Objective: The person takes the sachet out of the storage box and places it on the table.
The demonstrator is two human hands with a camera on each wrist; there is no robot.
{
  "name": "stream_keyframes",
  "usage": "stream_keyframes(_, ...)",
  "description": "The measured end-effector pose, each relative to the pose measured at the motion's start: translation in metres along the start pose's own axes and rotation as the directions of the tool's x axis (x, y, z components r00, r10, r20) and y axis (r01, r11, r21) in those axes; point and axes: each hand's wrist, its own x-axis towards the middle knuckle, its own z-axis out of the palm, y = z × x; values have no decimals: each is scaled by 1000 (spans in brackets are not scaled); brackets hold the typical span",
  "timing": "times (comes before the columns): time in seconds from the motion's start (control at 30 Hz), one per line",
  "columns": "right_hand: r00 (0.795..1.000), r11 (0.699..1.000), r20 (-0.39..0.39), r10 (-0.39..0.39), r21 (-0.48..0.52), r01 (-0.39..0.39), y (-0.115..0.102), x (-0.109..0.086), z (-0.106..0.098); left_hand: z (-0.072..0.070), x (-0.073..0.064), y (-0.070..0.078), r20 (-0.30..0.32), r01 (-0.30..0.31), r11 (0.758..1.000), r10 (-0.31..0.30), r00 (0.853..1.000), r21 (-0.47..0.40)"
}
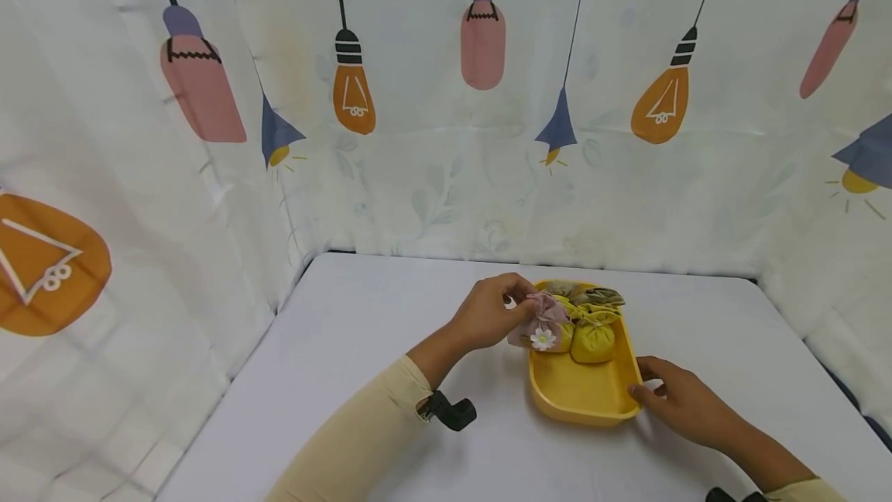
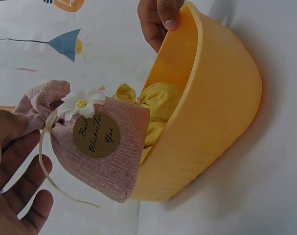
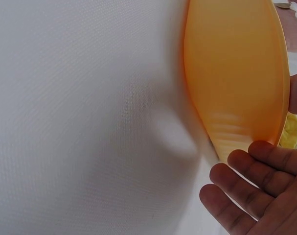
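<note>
My left hand (image 1: 492, 311) pinches a small pink cloth pouch (image 2: 102, 147) by its gathered neck. A white flower, a cord and a round brown "Best Wishes For You" label decorate the pouch. It hangs over the left wall of a yellow plastic bin (image 1: 578, 401). At the bin's right side, my right hand (image 1: 686, 401) grips the rim, thumb on the inside and fingers along the outer wall. Yellow pouches (image 1: 593, 341) lie toward the far end of the bin, next to a patterned olive pouch (image 1: 602, 298). The pink pouch partly hides the yellow ones.
The bin stands on a white-covered table (image 1: 390, 293). Behind and at the sides hangs a white curtain (image 1: 432, 177) printed with lamps and bulbs. A black wrist camera (image 1: 453, 411) is strapped over my left sleeve (image 1: 362, 428).
</note>
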Motion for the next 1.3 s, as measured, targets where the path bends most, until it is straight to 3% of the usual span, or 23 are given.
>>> stream_keyframes(0.47,1000,1000,7,0,-3,0,0,1,-1,-21,-6,-17,-45,40,999,-39,998,10)
stream_keyframes(0.7,999,999,21,37,2,-37,3,-1,1,-27,-12,-23,-56,85,996,-85,995,14)
stream_keyframes(1.3,1000,1000,6,20,-19,-20,1,0,0,-57,-33,-51,-127,94,996,-93,987,4)
